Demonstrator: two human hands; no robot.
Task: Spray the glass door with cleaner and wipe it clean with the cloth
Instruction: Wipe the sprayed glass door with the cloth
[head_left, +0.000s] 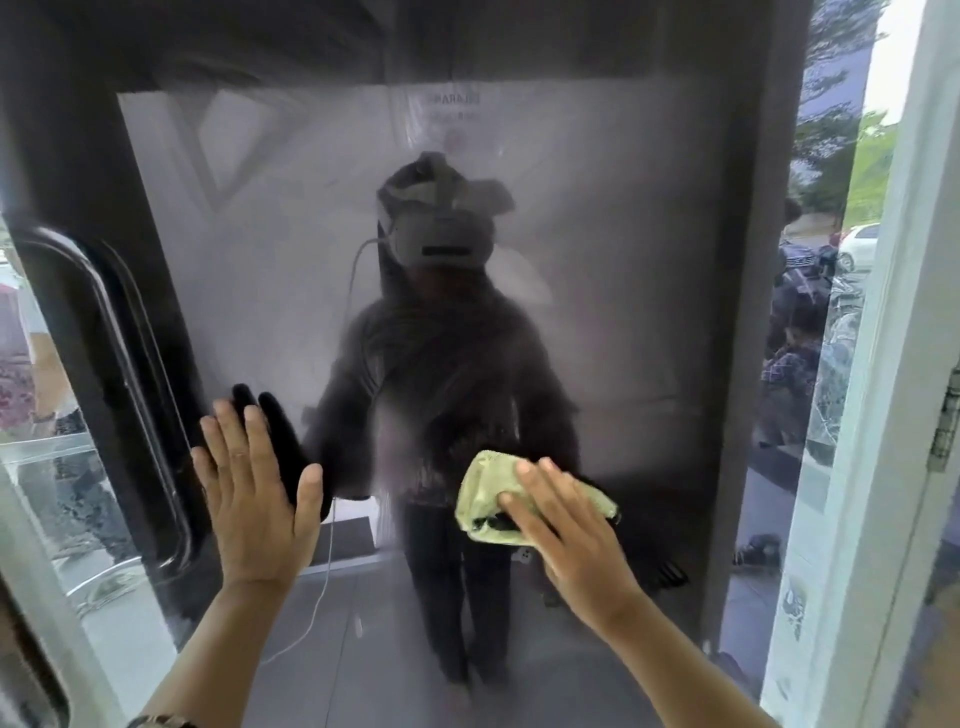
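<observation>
The glass door (597, 249) fills the view, hazy and reflecting a person wearing a headset. My left hand (254, 493) lies flat against the glass at lower left, fingers spread, holding nothing. My right hand (571, 535) presses a yellow-green cloth (491, 488) against the glass at lower centre, palm flat over the cloth's right part. No spray bottle is in view.
A curved metal door handle (104, 322) runs down the left side of the dark door frame (748, 364). A white frame with a hinge (945, 421) stands at the right edge. Parked vehicles and trees show outside at right.
</observation>
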